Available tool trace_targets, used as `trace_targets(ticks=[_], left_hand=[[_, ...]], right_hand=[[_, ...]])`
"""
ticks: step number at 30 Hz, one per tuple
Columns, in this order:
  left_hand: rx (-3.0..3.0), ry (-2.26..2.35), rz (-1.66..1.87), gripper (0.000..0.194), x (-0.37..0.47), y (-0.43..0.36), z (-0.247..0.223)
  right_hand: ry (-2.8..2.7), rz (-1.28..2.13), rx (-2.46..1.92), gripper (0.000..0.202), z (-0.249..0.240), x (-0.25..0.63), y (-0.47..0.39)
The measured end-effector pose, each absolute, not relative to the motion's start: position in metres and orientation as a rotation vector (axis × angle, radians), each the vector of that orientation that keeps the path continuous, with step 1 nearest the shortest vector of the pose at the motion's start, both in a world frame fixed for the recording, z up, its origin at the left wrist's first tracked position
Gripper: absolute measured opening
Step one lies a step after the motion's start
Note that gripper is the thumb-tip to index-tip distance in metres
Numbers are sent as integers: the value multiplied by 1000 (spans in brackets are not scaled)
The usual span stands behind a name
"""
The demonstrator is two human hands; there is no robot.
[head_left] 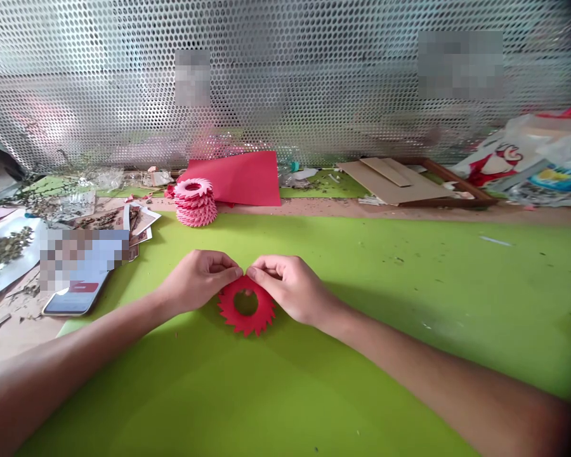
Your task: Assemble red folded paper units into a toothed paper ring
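With a pink stack (196, 208) standing made, our left hand (200, 282) and right hand (295, 287) pinch a red ring (248, 322), its visible teeth (259, 329) cut, perhaps unfinished where hidden.

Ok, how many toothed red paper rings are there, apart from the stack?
1: the red ring, pinched at its upper edge between the left hand and right hand. Others may be hidden from view.
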State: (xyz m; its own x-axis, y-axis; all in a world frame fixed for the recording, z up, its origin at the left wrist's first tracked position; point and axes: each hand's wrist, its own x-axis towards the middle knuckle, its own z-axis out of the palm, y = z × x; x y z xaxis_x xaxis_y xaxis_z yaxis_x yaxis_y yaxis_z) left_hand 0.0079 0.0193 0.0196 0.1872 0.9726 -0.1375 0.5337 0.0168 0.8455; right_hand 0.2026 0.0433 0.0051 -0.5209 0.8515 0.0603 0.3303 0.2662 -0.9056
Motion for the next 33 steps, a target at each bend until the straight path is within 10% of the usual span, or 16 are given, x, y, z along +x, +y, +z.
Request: trace_targets(ticks=[33], left_hand=[[1682,1423,559,43,-2,13,26]], right_hand=[[-1928,1022,-1070,30,12,208,43]])
